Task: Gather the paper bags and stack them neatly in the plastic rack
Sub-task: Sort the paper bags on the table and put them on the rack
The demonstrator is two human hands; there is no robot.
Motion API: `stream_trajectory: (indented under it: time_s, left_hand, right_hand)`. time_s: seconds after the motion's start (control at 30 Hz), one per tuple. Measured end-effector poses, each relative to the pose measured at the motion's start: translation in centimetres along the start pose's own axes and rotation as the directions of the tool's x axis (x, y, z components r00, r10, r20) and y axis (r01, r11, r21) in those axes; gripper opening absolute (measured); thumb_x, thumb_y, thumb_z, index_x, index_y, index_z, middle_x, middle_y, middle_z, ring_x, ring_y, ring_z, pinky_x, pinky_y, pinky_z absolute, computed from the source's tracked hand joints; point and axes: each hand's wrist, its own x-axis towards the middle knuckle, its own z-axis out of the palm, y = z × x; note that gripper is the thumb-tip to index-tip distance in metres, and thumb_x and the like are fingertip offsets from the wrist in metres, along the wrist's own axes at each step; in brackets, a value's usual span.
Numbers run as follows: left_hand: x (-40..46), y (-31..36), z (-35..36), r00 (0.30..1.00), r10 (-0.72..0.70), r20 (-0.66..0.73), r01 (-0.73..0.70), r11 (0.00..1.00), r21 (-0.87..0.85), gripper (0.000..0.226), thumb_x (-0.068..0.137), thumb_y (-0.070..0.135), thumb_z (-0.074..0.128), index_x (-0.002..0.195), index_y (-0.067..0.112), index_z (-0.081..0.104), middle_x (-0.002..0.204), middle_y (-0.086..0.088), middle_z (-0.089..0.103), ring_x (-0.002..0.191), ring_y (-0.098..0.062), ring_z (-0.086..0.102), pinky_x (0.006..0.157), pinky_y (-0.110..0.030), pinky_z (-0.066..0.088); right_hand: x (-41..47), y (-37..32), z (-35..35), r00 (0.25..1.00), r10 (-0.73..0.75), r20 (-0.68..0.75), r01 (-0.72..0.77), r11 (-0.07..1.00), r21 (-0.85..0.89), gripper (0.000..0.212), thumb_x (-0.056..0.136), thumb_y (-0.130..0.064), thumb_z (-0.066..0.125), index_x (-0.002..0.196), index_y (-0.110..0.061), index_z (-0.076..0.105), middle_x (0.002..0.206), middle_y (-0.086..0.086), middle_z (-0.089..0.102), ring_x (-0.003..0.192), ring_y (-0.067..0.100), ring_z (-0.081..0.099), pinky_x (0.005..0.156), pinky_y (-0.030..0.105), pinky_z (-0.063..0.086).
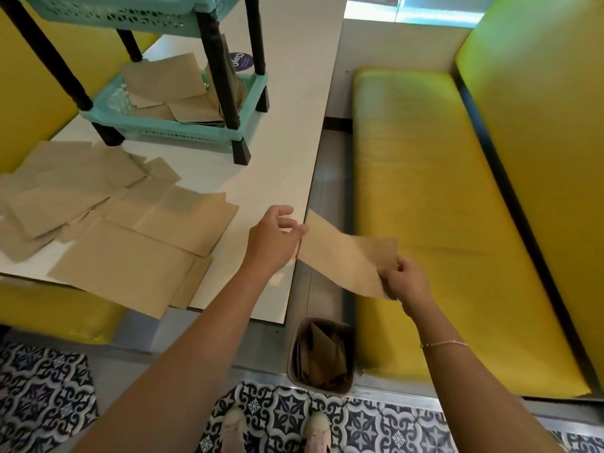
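Both arms are out over the table's corner, and a flat brown bag [346,256] hangs in the air between them, just off the edge of the white table [287,132], slanting from upper left down to lower right. The left hand [273,238] pinches the bag's upper end between thumb and fingertips, other fingers loosely curled; the right hand [403,282] grips the lower end, fingers folded round the paper, a thin bracelet [443,344] on that wrist. At nine o'clock from the hands, a loose spread of bags [108,223] covers the near left of the table, overlapping every which way, the biggest one poking past the near edge. Up at eleven o'clock stands the teal rack [183,125] on black legs, its bottom tray already holding a rough pile [166,89] of bags, some leaning against a post. Behind the rack, a round purple sticker [241,62] sits on the table; its white writing is upside down and too blurred to read for sure. At six o'clock, on the floor, a small bin [322,354] holds more brown paper. A yellow bench [441,207] fills three o'clock, and patterned tiles [49,387] run below.
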Motion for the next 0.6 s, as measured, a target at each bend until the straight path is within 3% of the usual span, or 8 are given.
stream_trajectory:
  time_s: [0.07, 0.17, 0.3, 0.47, 0.6]
  left_hand:
    - [0.0, -0.4, -0.2, 0.999, 0.001, -0.034, -0.001, 1.0, -0.004, 0.037, 0.088, 0.028, 0.063, 0.122, 0.019, 0.052, 0.109, 0.004, 0.058, 0.094, -0.015, 0.058, 0.09, -0.04, 0.052]
    - [0.0, -0.9, -0.6, 0.997, 0.028, -0.07, -0.027, 1.0, 0.011, 0.027, 0.089, 0.025, 0.062, 0.115, 0.019, 0.056, 0.1, 0.008, 0.057, 0.089, -0.013, 0.058, 0.088, -0.04, 0.053]
    - [0.0, -1.5, -1.1, 0.995, 0.051, -0.081, -0.048, 0.998, 0.038, 0.018, 0.091, 0.023, 0.06, 0.109, 0.02, 0.061, 0.097, 0.009, 0.059, 0.089, -0.012, 0.059, 0.085, -0.039, 0.055]
    - [-0.2, -2.5, -1.4, 0.993, 0.047, -0.104, -0.044, 0.998, 0.037, 0.015, 0.091, 0.021, 0.059, 0.106, 0.021, 0.06, 0.099, 0.008, 0.06, 0.087, -0.01, 0.06, 0.084, -0.037, 0.055]
    - [-0.4, -3.3, -2.2, 0.992, 0.035, -0.124, -0.031, 0.999, 0.033, 0.013, 0.09, 0.021, 0.059, 0.103, 0.023, 0.06, 0.097, 0.009, 0.06, 0.082, -0.008, 0.059, 0.083, -0.035, 0.055]
  right_hand:
    - [-0.4, 2.2, 0.2, 0.997, -0.026, -0.069, 0.011, 0.976, -0.216, 0.023, 0.085, -0.004, 0.051, 0.102, -0.011, 0.064, 0.089, 0.011, 0.063, 0.085, 0.032, 0.058, 0.067, 0.035, 0.044]
    - [-1.1, 5.3, 1.3, 0.999, -0.028, -0.019, 0.019, 0.926, -0.377, 0.033, 0.082, 0.003, 0.047, 0.107, -0.007, 0.067, 0.097, 0.019, 0.068, 0.08, 0.033, 0.056, 0.063, 0.029, 0.039]
    - [-1.5, 8.3, 4.3, 0.992, 0.018, 0.125, 0.055, 0.831, -0.553, 0.037, 0.087, 0.0, 0.045, 0.119, -0.009, 0.061, 0.112, 0.018, 0.065, 0.103, 0.034, 0.059, 0.076, 0.033, 0.045]
    - [-1.8, 9.6, 8.4, 0.947, 0.045, 0.318, 0.177, 0.752, -0.634, 0.035, 0.091, -0.012, 0.046, 0.123, -0.018, 0.057, 0.114, 0.007, 0.065, 0.101, 0.024, 0.062, 0.081, 0.031, 0.051]
    - [-1.2, 8.5, 9.5, 0.947, 0.034, 0.318, 0.178, 0.77, -0.613, 0.037, 0.09, -0.021, 0.053, 0.126, -0.016, 0.055, 0.117, 0.007, 0.064, 0.103, 0.023, 0.061, 0.087, 0.032, 0.052]
